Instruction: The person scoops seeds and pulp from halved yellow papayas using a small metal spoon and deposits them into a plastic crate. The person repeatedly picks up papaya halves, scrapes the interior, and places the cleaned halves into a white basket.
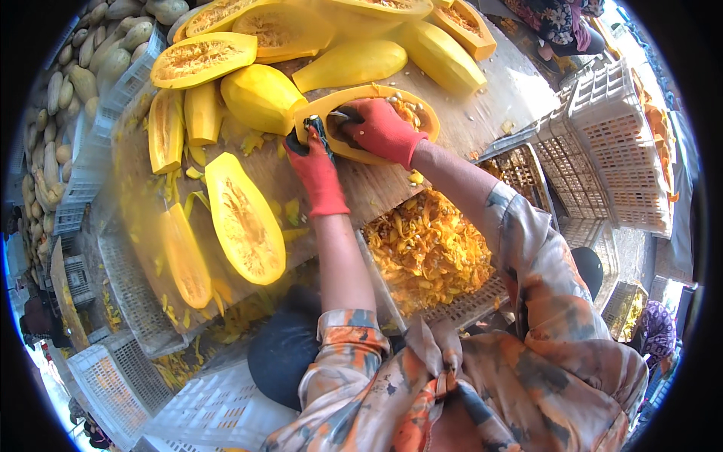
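Observation:
A hollowed squash half (pixel 368 153) lies cut side up on the wooden board in front of me. My left hand (pixel 316 169), in a red glove with dark fingertips, grips its near left end, thumb over the rim. Inside the cavity is my right hand (pixel 375 127), also red-gloved. Its fingers close around what looks like a metal scraping tool (pixel 340 115), mostly hidden. Seeds and orange pulp (pixel 409 113) cling to the cavity's right end. Directly below the board's edge sits a crate heaped with stringy pulp and seeds (pixel 432 248).
Peeled squash halves (pixel 350 65) pile up across the board's far side. Two more squash pieces (pixel 245 220) lie at left. Plastic crates (pixel 590 147) stack at right; whole squashes (pixel 85 82) fill crates at far left. Another person (pixel 556 22) is at upper right.

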Demonstrator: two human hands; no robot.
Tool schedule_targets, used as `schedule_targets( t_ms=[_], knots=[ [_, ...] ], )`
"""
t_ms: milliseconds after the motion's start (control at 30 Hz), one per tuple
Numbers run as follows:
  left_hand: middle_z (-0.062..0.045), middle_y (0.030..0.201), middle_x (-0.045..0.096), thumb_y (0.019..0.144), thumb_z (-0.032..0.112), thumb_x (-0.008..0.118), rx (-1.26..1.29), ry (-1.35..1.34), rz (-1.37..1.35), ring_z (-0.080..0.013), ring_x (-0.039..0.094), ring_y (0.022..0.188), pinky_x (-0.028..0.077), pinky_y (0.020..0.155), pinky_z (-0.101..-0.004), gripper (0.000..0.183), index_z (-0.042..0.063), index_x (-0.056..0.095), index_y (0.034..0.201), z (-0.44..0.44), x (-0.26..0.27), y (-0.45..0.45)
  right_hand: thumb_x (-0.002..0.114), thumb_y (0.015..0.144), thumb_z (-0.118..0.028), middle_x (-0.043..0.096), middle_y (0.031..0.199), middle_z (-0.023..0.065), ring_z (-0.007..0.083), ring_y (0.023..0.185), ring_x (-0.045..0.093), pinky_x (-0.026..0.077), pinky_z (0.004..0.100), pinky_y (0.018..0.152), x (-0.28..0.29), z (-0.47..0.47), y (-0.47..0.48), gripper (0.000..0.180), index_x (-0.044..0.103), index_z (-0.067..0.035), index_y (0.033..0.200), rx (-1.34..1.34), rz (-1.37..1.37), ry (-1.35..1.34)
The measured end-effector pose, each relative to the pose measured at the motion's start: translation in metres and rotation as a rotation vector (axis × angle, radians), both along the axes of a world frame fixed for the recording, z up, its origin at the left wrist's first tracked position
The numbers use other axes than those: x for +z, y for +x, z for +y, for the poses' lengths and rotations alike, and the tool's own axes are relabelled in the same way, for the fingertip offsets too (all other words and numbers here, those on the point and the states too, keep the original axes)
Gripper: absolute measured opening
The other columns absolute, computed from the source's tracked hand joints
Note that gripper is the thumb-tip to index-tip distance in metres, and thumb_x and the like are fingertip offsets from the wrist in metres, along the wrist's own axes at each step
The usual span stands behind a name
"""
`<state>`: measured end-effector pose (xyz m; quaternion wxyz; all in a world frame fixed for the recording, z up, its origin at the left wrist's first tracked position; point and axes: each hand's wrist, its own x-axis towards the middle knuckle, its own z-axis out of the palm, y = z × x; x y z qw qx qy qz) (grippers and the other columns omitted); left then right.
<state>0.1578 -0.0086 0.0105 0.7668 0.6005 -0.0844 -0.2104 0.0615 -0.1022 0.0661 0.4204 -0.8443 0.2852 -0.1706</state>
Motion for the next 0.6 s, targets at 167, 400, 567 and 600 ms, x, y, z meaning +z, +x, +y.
schedule_targets(
  t_ms=[167, 400, 567, 600],
  knots=[
    [-0.01, 0.121, 0.061, 0.094, 0.011, 0.064, -0.06, -0.426, 0.38, -0.0205, 0.061, 0.109, 0.049, 0.096, -0.0349, 0.041, 0.001, 0.051, 0.131, 0.0, -0.011, 0.008, 0.061, 0.09, -0.024, 0.07, 0.099, 0.0202, 0.0332, 0.097, 0.066, 0.048, 0.0425, 0.087, -0.001, 0.011, -0.007, 0.025, 0.069, -0.004, 0.102, 0.01, -0.087, 0.205],
    [-0.013, 0.122, 0.062, 0.097, 0.018, 0.057, -0.131, -0.479, 0.415, -0.0252, 0.063, 0.106, 0.051, 0.094, -0.0379, 0.037, 0.0, 0.052, 0.129, 0.0, -0.017, 0.009, 0.065, 0.085, -0.01, 0.067, 0.112, 0.0189, 0.0362, 0.106, 0.063, 0.051, 0.0393, 0.091, -0.004, 0.005, -0.001, 0.03, 0.066, 0.001, 0.113, 0.267, 0.008, -0.154],
    [-0.014, 0.121, 0.06, 0.098, 0.023, 0.056, -0.19, -0.411, 0.388, -0.0275, 0.063, 0.104, 0.054, 0.09, -0.0406, 0.037, 0.003, 0.052, 0.129, -0.001, -0.021, 0.013, 0.066, 0.087, -0.009, 0.071, 0.103, 0.0111, 0.0239, 0.089, 0.068, 0.054, 0.0344, 0.08, -0.003, 0.015, -0.01, 0.027, 0.067, -0.001, 0.113, 0.162, -0.176, -0.017],
    [-0.014, 0.121, 0.06, 0.098, 0.023, 0.057, -0.195, -0.382, 0.361, -0.0277, 0.063, 0.104, 0.054, 0.09, -0.041, 0.038, 0.003, 0.052, 0.129, -0.001, -0.022, 0.015, 0.066, 0.088, -0.009, 0.071, 0.099, 0.0078, 0.0187, 0.085, 0.067, 0.054, 0.0317, 0.078, -0.004, 0.02, -0.014, 0.026, 0.068, -0.002, 0.113, 0.063, -0.185, 0.235]
  ],
)
